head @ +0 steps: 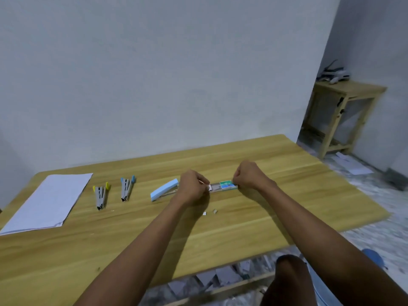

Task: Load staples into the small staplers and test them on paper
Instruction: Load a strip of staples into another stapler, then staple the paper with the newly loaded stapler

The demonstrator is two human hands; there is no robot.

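You're early: both hands, left hand (194, 186) and right hand (248, 175), pinch the staple box (224, 186) mid-counter near its far edge. Three staplers (164, 192) lie unloaded leftward; paper (46, 202) waits untested.

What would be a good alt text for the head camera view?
Both hands, left hand and right hand, pull open a small staple box on a wooden table. To the left lie a blue stapler, two small staplers and paper sheets.
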